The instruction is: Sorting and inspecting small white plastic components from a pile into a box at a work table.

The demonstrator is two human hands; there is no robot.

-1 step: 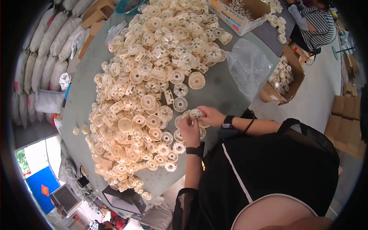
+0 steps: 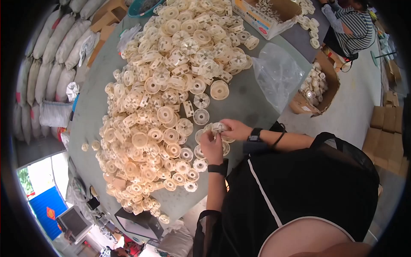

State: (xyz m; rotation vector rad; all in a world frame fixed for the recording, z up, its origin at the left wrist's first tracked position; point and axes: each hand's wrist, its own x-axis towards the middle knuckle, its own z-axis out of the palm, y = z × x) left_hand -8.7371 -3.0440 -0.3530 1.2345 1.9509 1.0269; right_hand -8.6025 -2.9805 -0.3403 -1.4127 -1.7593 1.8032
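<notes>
Both my hands meet at the near edge of a grey-green table, holding one cream plastic wheel-shaped part between them. My left hand, a black band on its wrist, grips the part from below. My right hand, with a black watch on its wrist, pinches the part from the right. A few similar cream wheels lie flat just under my hands. A big heap of the same cream parts covers the table to the left and beyond.
A clear plastic bag lies on the table's right side. An open cardboard box with cream parts stands off the table edge. Another box sits at the far side. A person in a striped top sits at the far right. White sacks line the left.
</notes>
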